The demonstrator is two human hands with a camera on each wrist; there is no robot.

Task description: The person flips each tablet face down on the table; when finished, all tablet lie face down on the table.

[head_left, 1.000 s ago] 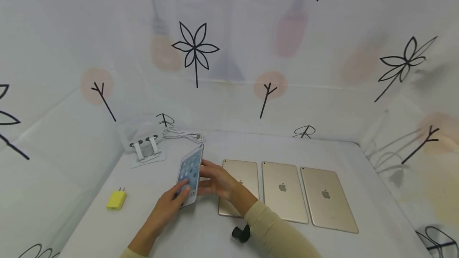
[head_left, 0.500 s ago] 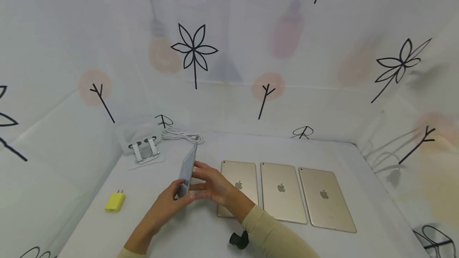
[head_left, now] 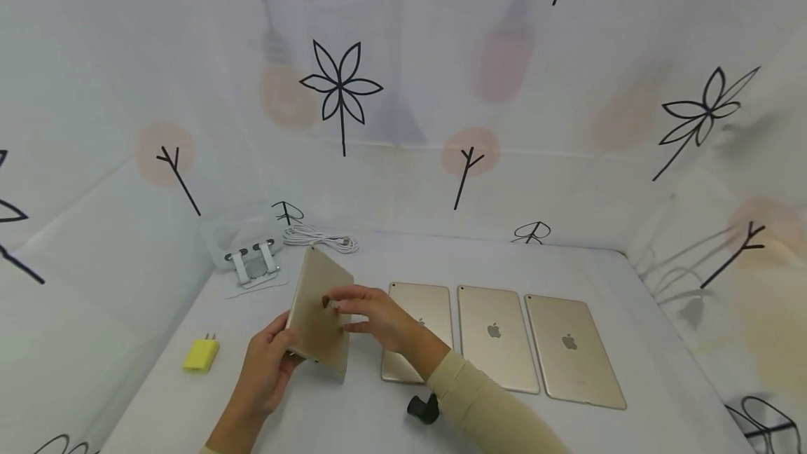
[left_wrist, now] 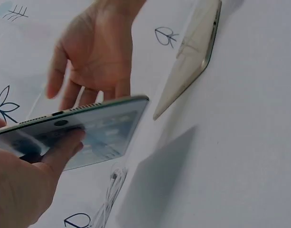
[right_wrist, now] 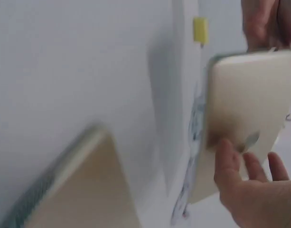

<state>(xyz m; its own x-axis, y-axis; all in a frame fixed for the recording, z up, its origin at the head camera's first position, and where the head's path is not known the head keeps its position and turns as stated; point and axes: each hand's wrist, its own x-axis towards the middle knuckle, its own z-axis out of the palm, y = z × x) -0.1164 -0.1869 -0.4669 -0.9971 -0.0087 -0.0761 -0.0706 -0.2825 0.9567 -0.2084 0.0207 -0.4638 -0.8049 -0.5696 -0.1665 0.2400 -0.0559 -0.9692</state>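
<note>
A gold-backed tablet [head_left: 310,321] is raised above the white table, tilted, its back with the apple logo facing right in the head view. My left hand [head_left: 261,370] grips its lower left edge; in the left wrist view its thumb lies over the lit screen [left_wrist: 105,142]. My right hand [head_left: 381,321] is at the tablet's back with fingers spread and slightly bent. In the right wrist view those fingertips [right_wrist: 225,147] are close to the back; I cannot tell whether they touch. Three like tablets lie face down in a row: near [head_left: 435,300], middle [head_left: 498,356] and far right [head_left: 576,363].
A yellow plug charger [head_left: 201,356] lies at left. Behind it are a coiled white cable [head_left: 318,237] and a clear plastic piece with two white tabs [head_left: 253,263]. A small black object [head_left: 423,409] sits by the right forearm. Patterned white cloth [head_left: 403,181] surrounds the table.
The tablet has turned from showing its screen, through edge-on, to showing its back. My left hand has shifted left with the tablet's edge; my right hand now sits by its back.
</note>
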